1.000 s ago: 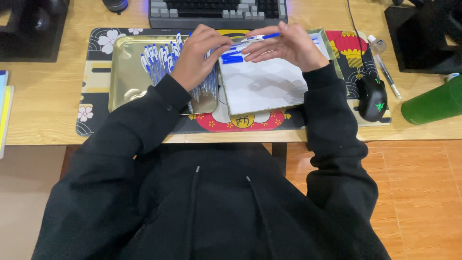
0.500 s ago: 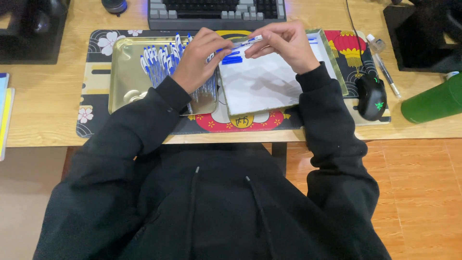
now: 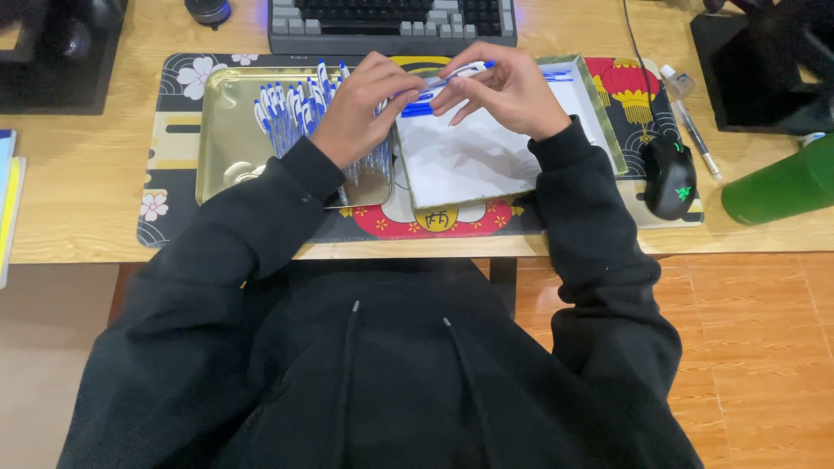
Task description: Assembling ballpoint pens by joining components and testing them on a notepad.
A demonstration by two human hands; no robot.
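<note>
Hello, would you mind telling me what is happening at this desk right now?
A person in a black hoodie sits at a wooden desk and holds a blue-and-white pen between the left hand and the right hand, above a shallow white-lined tray. A gold metal tray to the left holds a heap of similar pens. A keyboard, a black mouse and a green cup lie around.

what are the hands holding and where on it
Both hands hold one blue-and-white pen above the white-lined tray: the left hand pinches its left end, the right hand its right end near the blue cap.
</note>
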